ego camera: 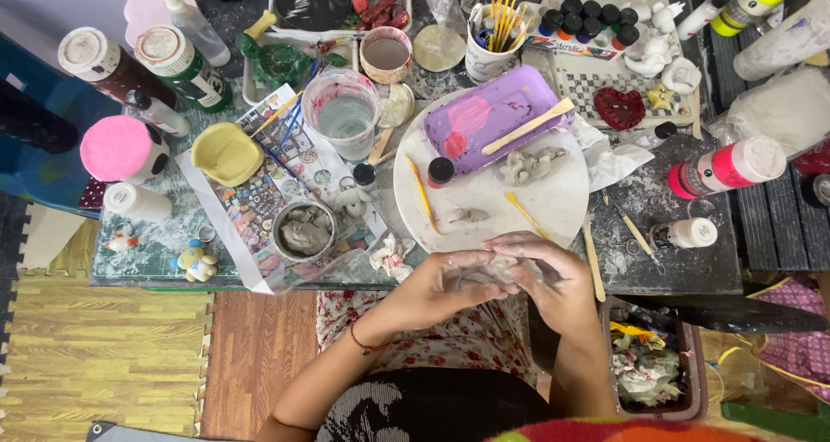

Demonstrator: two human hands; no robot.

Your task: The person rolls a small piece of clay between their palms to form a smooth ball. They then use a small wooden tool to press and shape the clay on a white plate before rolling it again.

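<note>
My left hand (437, 288) and my right hand (553, 278) are pressed together around a grey lump of clay (494, 272), just below the near edge of a round white board (553, 204). Both hands are smeared with clay, and most of the lump is hidden between the fingers. On the board lie a grey clay figure (532, 164), a smaller clay scrap (469, 215) and two yellow modelling tools (421, 193). A purple tray (493, 118) with pink paint and a wooden stick (529, 126) rests on the board's far side.
A small tin of grey clay (304, 230), a cup of murky water (346, 114), a yellow dish (226, 152), paint bottles (726, 165), a brush cup (491, 40) and a box of paint pots (588, 19) crowd the table. A bin of scraps (648, 368) stands at the lower right.
</note>
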